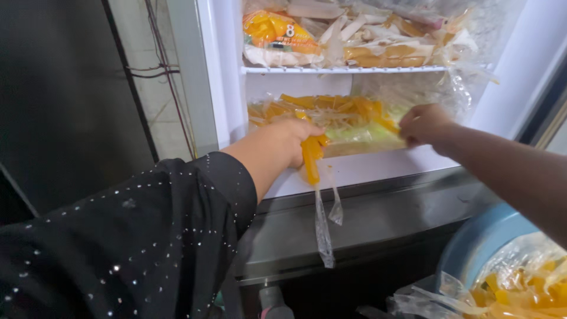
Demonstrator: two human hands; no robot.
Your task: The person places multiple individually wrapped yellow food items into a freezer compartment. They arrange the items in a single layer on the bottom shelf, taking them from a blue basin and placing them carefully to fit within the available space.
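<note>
Head view: both hands (283, 142) at freezer shelf edge (366, 168), orange ice pops (311, 155) overhanging.

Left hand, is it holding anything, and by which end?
The left hand grips orange ice pops in clear plastic tubes by their upper ends; the empty tube tails dangle below. The right hand rests closed on the pile of pops.

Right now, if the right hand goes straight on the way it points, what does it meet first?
Most likely the pile of orange ice pops on the lower freezer shelf; the right hand points left into it, though depth is unclear.
</note>
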